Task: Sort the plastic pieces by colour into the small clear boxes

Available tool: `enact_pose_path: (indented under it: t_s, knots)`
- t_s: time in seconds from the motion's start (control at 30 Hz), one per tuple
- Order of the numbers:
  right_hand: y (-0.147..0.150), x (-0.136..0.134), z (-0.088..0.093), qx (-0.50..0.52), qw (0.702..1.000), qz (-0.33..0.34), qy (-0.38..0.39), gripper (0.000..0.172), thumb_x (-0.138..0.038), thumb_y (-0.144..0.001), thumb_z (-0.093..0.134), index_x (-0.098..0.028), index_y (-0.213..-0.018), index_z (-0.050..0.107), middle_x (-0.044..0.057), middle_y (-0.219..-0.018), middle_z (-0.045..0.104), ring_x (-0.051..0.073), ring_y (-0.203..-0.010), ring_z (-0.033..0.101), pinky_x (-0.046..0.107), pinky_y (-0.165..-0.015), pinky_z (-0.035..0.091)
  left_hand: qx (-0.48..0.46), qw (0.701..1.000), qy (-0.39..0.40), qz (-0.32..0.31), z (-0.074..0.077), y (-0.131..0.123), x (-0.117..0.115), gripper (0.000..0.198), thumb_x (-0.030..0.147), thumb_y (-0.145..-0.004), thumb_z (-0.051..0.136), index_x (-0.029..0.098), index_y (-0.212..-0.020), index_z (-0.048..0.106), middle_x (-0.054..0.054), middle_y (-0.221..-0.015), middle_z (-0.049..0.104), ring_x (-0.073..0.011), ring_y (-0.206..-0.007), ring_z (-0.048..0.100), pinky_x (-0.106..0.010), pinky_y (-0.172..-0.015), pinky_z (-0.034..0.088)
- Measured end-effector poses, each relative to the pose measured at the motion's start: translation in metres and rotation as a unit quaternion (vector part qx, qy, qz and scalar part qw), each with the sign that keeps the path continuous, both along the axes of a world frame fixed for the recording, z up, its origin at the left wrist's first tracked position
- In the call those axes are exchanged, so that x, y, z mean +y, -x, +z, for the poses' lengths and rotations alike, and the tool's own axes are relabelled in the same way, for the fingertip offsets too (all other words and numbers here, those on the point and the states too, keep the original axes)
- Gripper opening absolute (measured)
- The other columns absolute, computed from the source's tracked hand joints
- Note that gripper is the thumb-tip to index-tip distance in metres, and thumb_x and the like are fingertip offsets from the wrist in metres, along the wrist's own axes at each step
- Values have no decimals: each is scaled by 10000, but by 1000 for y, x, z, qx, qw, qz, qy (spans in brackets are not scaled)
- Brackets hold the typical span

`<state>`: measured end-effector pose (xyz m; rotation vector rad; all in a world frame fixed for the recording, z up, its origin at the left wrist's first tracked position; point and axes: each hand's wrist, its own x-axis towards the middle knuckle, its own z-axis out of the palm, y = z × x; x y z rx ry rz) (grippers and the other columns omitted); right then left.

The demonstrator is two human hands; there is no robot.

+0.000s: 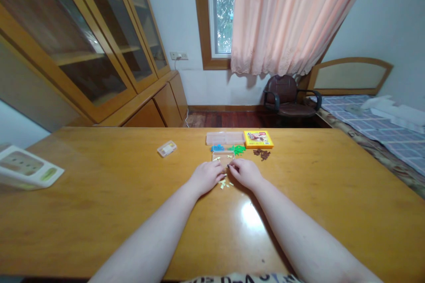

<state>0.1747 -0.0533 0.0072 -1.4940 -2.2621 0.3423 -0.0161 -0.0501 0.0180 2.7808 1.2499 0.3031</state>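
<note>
My left hand (206, 176) and my right hand (245, 172) rest on the wooden table (99, 194), fingertips pinched together and almost touching. Between and under them lie several small pale yellow pieces (225, 183). What each pinch holds is too small to name. Just beyond my fingers stands a small clear tray (223, 156) with a few yellow pieces in it. Behind that lie a pile of blue pieces (218, 147), a pile of green pieces (237, 149) and a pile of dark brown pieces (263, 154).
A clear plastic box (225, 137) and a yellow box (258, 139) sit at the far middle of the table. A small clear case (167, 148) lies to the left. A white device (23, 168) is at the left edge. A chair (289, 97) and bed (375, 128) stand beyond.
</note>
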Motion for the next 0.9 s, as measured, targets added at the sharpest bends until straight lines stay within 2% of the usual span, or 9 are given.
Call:
enact_pose_path:
  t_s: [0.2, 0.4, 0.6, 0.73, 0.9]
  knots:
    - [0, -2, 0, 5, 998, 65, 5, 221, -292, -867, 475, -196, -766, 647, 30, -735, 666, 125, -668, 571, 212, -622, 367, 20, 1000, 8, 14, -3, -7, -1, 180, 332, -875, 500, 219, -859, 639, -29, -861, 615, -168, -793, 586, -256, -685, 443]
    - [-1, -2, 0, 15, 995, 97, 9, 180, -265, -826, 515, -190, -747, 658, 29, -714, 673, 125, -644, 569, 213, -601, 365, 26, 1000, 0, 18, -5, -5, 2, 172, 292, -876, 488, 205, -843, 632, -31, -854, 627, -175, -794, 593, -265, -690, 448]
    - [-1, -2, -4, 19, 986, 163, 42, 161, -254, -786, 554, -223, -846, 699, 12, -798, 709, 138, -717, 615, 219, -655, 409, 17, 999, 7, 35, 0, 0, 3, 148, 247, -866, 492, 195, -841, 628, -41, -865, 628, -168, -791, 597, -262, -688, 447]
    - [-1, -1, -7, 13, 983, 178, 47, 208, -266, -797, 546, -249, -921, 713, 9, -867, 719, 146, -777, 631, 224, -693, 425, -26, 997, -24, 63, 2, 5, 4, 171, 276, -879, 479, 201, -858, 631, -39, -885, 623, -159, -796, 591, -263, -707, 445]
    - [1, 0, -6, -12, 984, 169, 49, 209, -272, -823, 531, -241, -892, 726, 21, -865, 723, 140, -787, 634, 216, -705, 422, -85, 985, -55, 140, -1, 10, 10, 195, 286, -891, 468, 211, -956, 637, -39, -935, 627, -157, -856, 590, -262, -763, 442]
